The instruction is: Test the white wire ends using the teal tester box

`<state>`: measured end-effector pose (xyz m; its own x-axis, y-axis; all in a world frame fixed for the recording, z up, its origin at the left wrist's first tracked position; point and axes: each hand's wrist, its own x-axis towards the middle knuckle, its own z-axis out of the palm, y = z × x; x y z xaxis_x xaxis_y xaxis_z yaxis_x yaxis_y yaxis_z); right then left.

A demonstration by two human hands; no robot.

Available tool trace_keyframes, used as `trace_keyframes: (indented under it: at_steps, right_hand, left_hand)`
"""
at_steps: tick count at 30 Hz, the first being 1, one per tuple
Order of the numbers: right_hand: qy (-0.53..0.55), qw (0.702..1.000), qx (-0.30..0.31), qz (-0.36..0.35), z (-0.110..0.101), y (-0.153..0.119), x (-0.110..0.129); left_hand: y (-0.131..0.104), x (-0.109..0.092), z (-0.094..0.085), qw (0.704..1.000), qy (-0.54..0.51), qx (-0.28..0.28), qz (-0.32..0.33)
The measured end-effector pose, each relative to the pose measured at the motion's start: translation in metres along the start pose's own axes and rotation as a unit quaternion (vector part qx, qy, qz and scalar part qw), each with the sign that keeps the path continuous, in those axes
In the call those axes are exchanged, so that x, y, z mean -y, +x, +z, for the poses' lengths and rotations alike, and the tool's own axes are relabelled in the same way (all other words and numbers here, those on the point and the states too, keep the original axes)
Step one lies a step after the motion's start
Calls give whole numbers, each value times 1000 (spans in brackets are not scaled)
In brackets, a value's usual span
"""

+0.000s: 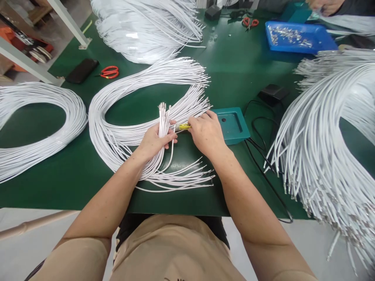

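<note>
My left hand (pixel 156 139) is wrapped round a bunch of white wires (pixel 164 121), their ends pointing up above the thumb. One wire stands apart at the fingertips. My right hand (pixel 206 130) is closed on a small yellow-handled tool (pixel 184 127), whose tip points left at that wire. The rest of the tool is hidden in the hand. Under and behind both hands curves a large coil of white wires (pixel 99 105), with its cut ends at the right. More loose wire ends (pixel 187 177) fan out to the right below my left hand.
Beside my right hand is a teal tray-shaped device (pixel 244 125) with black cables (pixel 262 146). White wire bundles lie left, behind and right. Red scissors (pixel 109 72), a black case (pixel 82 71) and a blue tray (pixel 299 37) of metal pieces are further back. Another person's hand (pixel 326 6) shows top right.
</note>
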<state>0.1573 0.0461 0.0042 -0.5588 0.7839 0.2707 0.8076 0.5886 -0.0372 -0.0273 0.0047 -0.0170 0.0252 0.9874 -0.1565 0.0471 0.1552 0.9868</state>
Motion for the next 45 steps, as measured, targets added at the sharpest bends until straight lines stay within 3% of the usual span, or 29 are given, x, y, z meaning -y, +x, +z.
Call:
trace_keyframes:
  at_steps: [13, 23, 25, 29, 32, 36, 38, 42, 45]
  right_hand:
    - [44, 999, -4, 14, 1, 8, -2]
    - [43, 999, -15, 14, 2, 5, -3]
    - [23, 998, -38, 37, -1, 2, -4]
    - [-43, 982, -62, 170, -1, -6, -10]
    - [-56, 979, -49, 190, 4, -9, -16]
    - [-10, 983, -94, 158, 2, -10, -12]
    - [61, 986, -116, 105, -3, -11, 0]
    - [217, 965, -70, -133, -11, -14, 37]
    - [191, 949, -13, -249, -8, -16, 61]
  left_hand:
    - [11, 6, 3, 993, 104, -57, 25]
    - [16, 8, 3, 992, 119, -28, 10]
    - [16, 8, 2, 993, 115, -28, 5]
    - [15, 6, 2, 993, 113, -31, -8]
    - [13, 5, 1, 993, 117, -28, -5]
    - [10, 1, -3, 995, 90, -35, 3]
    - [8, 0, -7, 997, 74, -34, 10]
    - [5, 3, -13, 997, 54, -44, 20]
    - [4, 5, -15, 999, 10, -35, 9]
